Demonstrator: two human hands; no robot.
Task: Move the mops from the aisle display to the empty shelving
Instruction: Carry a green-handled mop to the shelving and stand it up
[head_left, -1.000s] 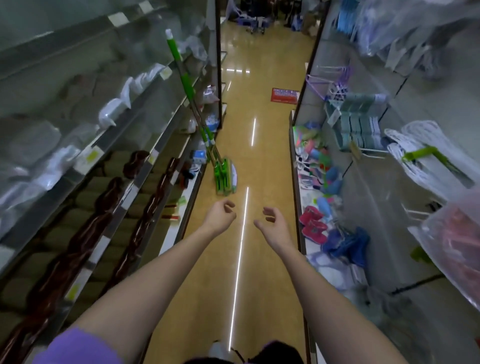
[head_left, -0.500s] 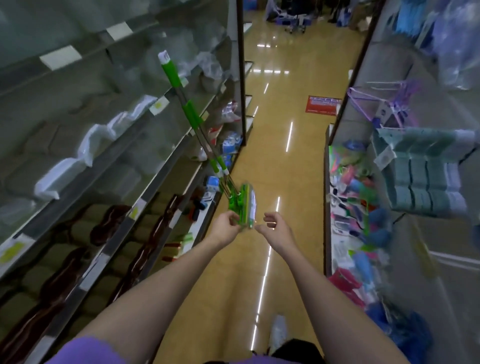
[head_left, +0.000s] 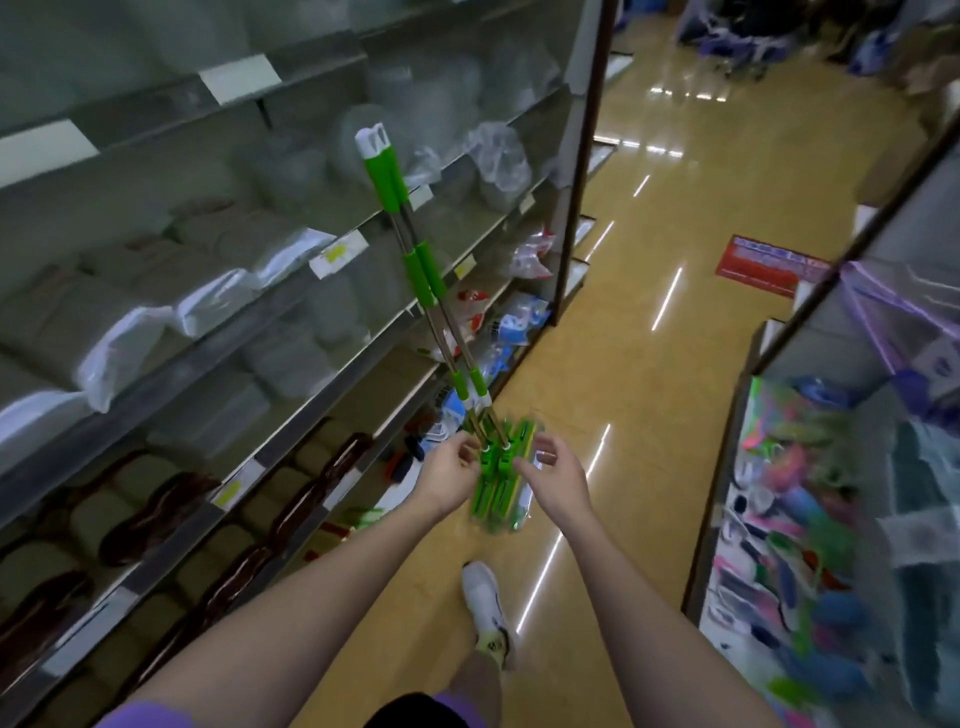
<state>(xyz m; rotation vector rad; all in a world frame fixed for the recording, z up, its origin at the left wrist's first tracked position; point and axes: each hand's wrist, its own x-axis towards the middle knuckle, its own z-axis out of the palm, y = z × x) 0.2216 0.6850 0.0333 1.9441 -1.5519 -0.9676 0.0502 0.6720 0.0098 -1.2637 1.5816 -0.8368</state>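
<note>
Two green mops (head_left: 422, 270) with steel poles lean side by side against the left shelving (head_left: 291, 291). Their green heads (head_left: 501, 493) stand on the floor in clear wrap. My left hand (head_left: 448, 475) is at the left of the heads, its fingertips pinching the poles' lower ends. My right hand (head_left: 557, 480) is at the right of the heads; its thumb touches the green bracket and its fingers are loosely curled, apart from the mops. The image is blurred around the heads.
The left shelves hold plastic-wrapped goods and dark brown items. A right display (head_left: 810, 519) is packed with colourful slippers and hangers. The glossy yellow aisle floor (head_left: 649, 364) runs ahead with a red floor sticker (head_left: 769, 265). My white shoe (head_left: 485, 603) is below the mops.
I have walked up the aisle to the mops. Both hands went from hanging free in front of me to flanking the mop heads, the left one now on the poles.
</note>
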